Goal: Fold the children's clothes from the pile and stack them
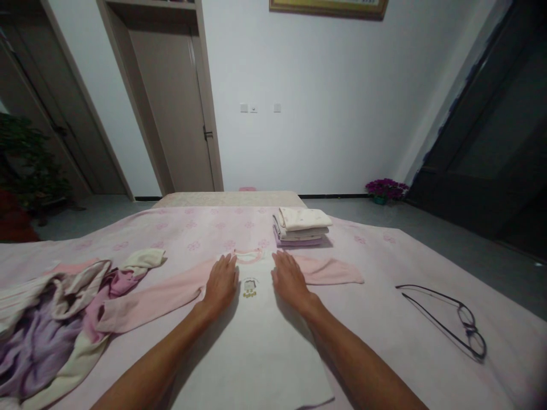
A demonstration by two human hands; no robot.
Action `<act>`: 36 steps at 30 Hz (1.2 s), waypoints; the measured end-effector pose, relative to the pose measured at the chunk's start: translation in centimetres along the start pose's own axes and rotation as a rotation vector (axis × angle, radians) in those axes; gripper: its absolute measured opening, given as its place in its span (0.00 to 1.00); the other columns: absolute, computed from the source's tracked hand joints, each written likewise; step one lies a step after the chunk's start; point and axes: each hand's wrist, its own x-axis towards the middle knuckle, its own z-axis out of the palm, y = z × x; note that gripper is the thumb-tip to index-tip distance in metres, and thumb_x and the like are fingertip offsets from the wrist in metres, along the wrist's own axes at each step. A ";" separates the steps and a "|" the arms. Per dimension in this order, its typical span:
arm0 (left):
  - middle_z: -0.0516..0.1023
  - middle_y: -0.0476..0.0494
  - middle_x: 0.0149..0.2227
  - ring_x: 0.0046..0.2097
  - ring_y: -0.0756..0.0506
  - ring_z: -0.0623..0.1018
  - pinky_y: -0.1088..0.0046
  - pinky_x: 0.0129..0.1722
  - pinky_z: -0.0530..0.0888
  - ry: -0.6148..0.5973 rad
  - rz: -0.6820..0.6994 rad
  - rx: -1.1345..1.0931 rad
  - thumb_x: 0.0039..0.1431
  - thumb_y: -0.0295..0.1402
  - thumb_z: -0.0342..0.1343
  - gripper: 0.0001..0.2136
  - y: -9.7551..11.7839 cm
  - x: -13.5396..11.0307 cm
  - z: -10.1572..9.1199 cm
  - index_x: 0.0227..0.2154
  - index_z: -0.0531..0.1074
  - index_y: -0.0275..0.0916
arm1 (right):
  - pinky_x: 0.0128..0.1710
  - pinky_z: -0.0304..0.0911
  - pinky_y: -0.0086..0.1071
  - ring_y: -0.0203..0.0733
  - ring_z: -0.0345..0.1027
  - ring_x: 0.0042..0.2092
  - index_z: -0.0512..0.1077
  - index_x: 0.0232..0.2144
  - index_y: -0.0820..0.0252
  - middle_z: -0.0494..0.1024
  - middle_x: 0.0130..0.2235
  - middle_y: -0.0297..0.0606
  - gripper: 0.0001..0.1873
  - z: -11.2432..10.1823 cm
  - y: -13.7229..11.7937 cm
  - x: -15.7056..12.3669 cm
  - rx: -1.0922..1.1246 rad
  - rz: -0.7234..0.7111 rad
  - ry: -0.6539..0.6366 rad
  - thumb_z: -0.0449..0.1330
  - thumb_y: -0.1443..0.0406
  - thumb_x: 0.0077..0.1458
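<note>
A small white shirt (256,341) with pink sleeves and a pink collar lies spread flat on the pink bed sheet (384,250). A small printed motif sits on its chest. My left hand (222,283) rests flat on the shirt's left shoulder, fingers stretched out. On the right shoulder lies my right hand (289,277), flat too and with fingers extended. Neither hand holds anything. One pink sleeve (154,299) stretches left, the other (331,270) right.
A heap of unfolded clothes (51,319) in purple, pink and cream lies at the left. A neat stack of folded clothes (301,226) sits just beyond the shirt. Glasses (453,319) lie at the right. Doors and a flower pot (384,191) stand beyond.
</note>
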 end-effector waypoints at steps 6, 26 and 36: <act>0.65 0.30 0.66 0.69 0.33 0.62 0.48 0.64 0.64 -0.040 0.119 -0.069 0.71 0.40 0.41 0.25 2.1 -6.2 0.7 0.64 0.65 0.34 | 0.72 0.33 0.47 0.55 0.33 0.74 0.51 0.71 0.71 0.46 0.73 0.51 0.37 1.7 -4.8 -6.1 0.133 -0.052 -0.269 0.45 0.53 0.69; 0.58 0.36 0.70 0.70 0.32 0.59 0.46 0.66 0.61 -0.150 0.202 -0.069 0.66 0.50 0.49 0.30 3.7 -15.0 -4.4 0.68 0.60 0.47 | 0.72 0.32 0.48 0.50 0.32 0.74 0.50 0.72 0.65 0.46 0.73 0.44 0.36 -0.4 -6.4 -12.4 0.117 -0.117 -0.190 0.39 0.51 0.70; 0.66 0.44 0.67 0.66 0.40 0.67 0.59 0.65 0.66 -0.222 0.164 -0.208 0.70 0.46 0.44 0.22 -3.7 -15.2 -8.0 0.63 0.68 0.50 | 0.72 0.31 0.51 0.52 0.32 0.74 0.49 0.71 0.65 0.42 0.73 0.45 0.38 -1.1 -4.2 -13.6 0.055 -0.029 -0.307 0.46 0.50 0.68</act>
